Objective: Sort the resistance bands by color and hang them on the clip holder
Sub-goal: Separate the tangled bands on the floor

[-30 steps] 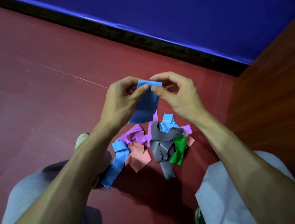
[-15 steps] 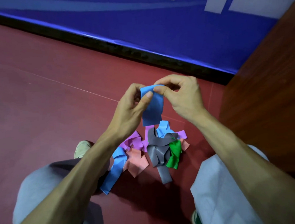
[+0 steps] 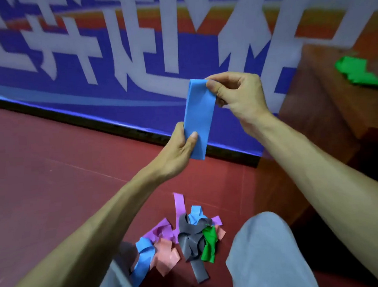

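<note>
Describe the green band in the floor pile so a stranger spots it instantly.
On the red floor between the person's knees lies a heap of bands. At its right edge, against the grey band, sits the green band, the only green strip there.

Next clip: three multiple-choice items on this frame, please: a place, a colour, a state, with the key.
1. Where is the green band away from the pile? A on the wooden ledge B on a knee C on the wall
2. Colour of the held band? A grey B blue C pink
3. How is it held? A by one hand B left hand low, right hand at top C pressed to the floor
1 A, it lies on the ledge at upper right; 2 B, plainly blue; 3 B, both hands grip it.
</note>
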`<action>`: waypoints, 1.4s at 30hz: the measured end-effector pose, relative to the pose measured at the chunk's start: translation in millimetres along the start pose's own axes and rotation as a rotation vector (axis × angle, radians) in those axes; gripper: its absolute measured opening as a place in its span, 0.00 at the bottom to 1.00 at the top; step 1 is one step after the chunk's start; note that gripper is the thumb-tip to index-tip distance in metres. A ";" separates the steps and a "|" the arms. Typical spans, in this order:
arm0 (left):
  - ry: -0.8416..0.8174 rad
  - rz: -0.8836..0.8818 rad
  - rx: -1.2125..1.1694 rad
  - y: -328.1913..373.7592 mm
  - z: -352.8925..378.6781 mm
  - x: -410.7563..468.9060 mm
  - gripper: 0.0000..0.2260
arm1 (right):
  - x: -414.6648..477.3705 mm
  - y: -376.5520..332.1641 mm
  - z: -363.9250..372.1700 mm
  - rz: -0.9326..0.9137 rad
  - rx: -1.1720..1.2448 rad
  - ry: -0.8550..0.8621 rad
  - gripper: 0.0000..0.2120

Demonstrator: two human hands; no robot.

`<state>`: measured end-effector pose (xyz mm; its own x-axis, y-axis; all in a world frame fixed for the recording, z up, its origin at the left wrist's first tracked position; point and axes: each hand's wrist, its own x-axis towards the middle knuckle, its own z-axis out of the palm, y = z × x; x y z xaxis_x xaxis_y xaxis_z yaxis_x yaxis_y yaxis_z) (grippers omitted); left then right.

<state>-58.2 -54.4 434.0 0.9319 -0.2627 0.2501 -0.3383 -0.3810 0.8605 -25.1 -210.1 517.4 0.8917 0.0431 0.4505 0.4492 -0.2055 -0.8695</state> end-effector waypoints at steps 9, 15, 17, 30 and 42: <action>-0.037 0.041 0.064 108.5 -7.0 -0.7 0.09 | 4.3 -101.9 -71.7 -0.129 -0.083 0.107 0.04; -0.007 0.190 0.070 180.3 8.6 11.3 0.06 | 0.8 -136.1 -150.0 -0.131 -0.115 0.215 0.06; -0.018 0.225 0.025 202.9 22.7 16.6 0.03 | -0.7 -142.5 -180.0 -0.111 -0.106 0.238 0.05; -0.278 0.237 -0.026 293.8 168.2 73.8 0.04 | -27.1 -142.7 -363.5 0.048 -0.217 0.307 0.06; -0.462 0.044 0.195 302.3 268.0 183.4 0.07 | 44.2 -46.5 -446.5 0.084 -0.858 0.307 0.07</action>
<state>-24.7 -455.4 621.0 0.7758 -0.6306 0.0237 -0.4355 -0.5079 0.7433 -31.2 -635.2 668.2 0.8107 -0.2416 0.5332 0.0789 -0.8574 -0.5085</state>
